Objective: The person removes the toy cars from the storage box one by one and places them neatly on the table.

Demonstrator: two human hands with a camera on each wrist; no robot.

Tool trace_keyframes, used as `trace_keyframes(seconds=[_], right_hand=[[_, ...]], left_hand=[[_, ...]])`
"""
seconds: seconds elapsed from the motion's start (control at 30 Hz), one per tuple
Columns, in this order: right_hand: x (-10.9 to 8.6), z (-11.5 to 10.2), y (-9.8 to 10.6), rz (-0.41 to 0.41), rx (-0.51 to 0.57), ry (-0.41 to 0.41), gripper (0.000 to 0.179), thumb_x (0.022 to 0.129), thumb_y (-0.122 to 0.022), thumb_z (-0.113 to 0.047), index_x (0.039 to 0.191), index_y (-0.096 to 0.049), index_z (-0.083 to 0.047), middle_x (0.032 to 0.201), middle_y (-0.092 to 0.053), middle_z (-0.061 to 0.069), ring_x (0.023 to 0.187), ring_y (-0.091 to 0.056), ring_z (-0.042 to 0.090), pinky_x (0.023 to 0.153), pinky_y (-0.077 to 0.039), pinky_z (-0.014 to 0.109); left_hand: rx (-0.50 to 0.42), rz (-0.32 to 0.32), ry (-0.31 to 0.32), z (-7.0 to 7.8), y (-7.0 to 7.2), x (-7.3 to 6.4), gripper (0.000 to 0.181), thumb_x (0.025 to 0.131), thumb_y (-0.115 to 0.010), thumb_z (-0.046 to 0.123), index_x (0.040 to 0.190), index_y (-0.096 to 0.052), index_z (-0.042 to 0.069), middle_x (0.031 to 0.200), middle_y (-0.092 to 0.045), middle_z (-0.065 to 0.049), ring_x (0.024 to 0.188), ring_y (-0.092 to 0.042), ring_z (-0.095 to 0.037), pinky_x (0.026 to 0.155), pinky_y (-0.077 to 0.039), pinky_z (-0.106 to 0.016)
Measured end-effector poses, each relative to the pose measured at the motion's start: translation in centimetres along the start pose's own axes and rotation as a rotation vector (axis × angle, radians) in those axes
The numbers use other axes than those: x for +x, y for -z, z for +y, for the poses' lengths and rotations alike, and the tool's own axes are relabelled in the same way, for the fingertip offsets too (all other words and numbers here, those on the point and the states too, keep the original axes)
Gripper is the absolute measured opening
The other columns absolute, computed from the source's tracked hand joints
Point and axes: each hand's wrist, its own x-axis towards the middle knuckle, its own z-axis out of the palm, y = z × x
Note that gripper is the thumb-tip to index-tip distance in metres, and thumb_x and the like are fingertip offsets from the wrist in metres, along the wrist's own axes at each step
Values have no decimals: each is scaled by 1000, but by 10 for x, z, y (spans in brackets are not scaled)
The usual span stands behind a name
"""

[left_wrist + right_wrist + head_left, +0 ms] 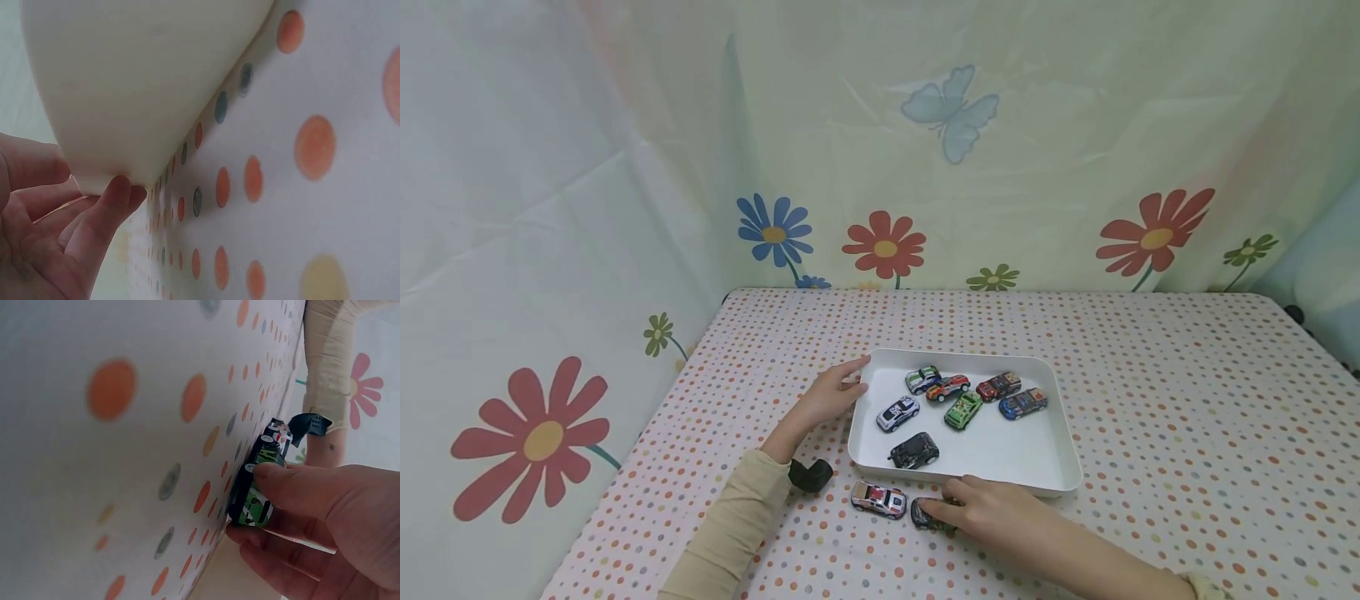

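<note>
Right hand (992,512) pinches green-and-black toy car (254,509) in narrow grip, on spotted desk (1187,400) just beside red-and-white toy car (878,499). Left hand (829,393), grip partly spread, holds corner of white tray (1000,454) containing seven toy cars (962,411).

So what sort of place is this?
It looks like a play corner, perhaps a child's: a flowery sheet hangs behind, a dotted cloth covers the table, and toy cars sit in a white tray.
</note>
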Motion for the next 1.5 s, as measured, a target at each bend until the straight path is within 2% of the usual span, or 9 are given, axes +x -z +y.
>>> trace_keyframes(seconds=[0.2, 0.4, 0.53, 0.67, 0.8, 1.0, 1.27, 1.4, 1.5], right_hand=[[1, 0, 0, -25, 2, -12, 47, 80, -74, -12, 125, -62, -20, 96, -57, -3, 81, -56, 8, 63, -52, 19], [-2, 1, 3, 43, -7, 14, 48, 78, -75, -13, 125, -62, -16, 100, -61, -1, 84, -60, 10, 64, -53, 18], [-7, 8, 20, 145, 24, 46, 48, 75, -77, -11, 121, -63, -14, 101, -63, -1, 87, -61, 11, 67, -54, 22], [-7, 31, 42, 181, 16, 16, 45, 77, -75, -9, 120, -64, -13, 106, -63, 2, 93, -61, 17, 74, -55, 30], [-2, 61, 50, 157, -7, -58, 42, 80, -73, -6, 121, -64, -10, 114, -61, 8, 98, -61, 24, 74, -56, 37], [9, 91, 37, 57, 43, -119, 41, 82, -70, -2, 121, -63, -9, 119, -59, 13, 99, -61, 29, 73, -56, 38], [15, 102, 25, -72, 67, -114, 45, 85, -66, 1, 126, -62, -15, 130, -53, 13, 111, -54, 33, 67, -56, 37], [15, 104, 22, -67, 78, -101, 47, 84, -65, 3, 127, -61, -16, 129, -53, 13, 110, -55, 33, 68, -56, 36], [18, 104, 19, -39, 83, -73, 45, 83, -66, 3, 123, -64, -16, 122, -56, 11, 98, -61, 28, 68, -56, 33]], left_hand=[[1, 4, 13, 0, 1, 0, 48, 96, -52, 6, 142, -39, 4, 143, -37, -18, 117, -49, -36, 90, -49, -37], [-11, -3, 19, 0, 0, 0, 48, 95, -53, 6, 142, -39, 3, 143, -36, -18, 118, -48, -36, 90, -48, -37], [-3, -6, 21, 0, 0, 1, 48, 96, -52, 6, 142, -39, 4, 143, -36, -18, 119, -48, -36, 90, -48, -37], [17, 1, 31, 1, 1, 0, 48, 96, -52, 7, 142, -39, 5, 144, -36, -17, 118, -48, -36, 90, -48, -37], [11, 0, 37, 1, 3, 0, 48, 96, -52, 7, 142, -39, 6, 144, -35, -17, 118, -48, -35, 91, -48, -38], [4, -9, 28, -1, 0, 1, 48, 96, -52, 8, 143, -39, 6, 144, -35, -17, 119, -48, -35, 92, -47, -38], [-23, -23, 17, -1, -2, 1, 48, 96, -51, 7, 142, -39, 4, 144, -35, -18, 119, -47, -36, 92, -47, -39], [-7, -20, 11, 1, 0, -1, 47, 96, -51, 6, 142, -39, 4, 144, -35, -18, 118, -48, -37, 92, -47, -39], [7, -12, 14, 2, 0, -1, 47, 96, -51, 7, 142, -39, 4, 144, -35, -18, 118, -48, -37, 92, -47, -39]])
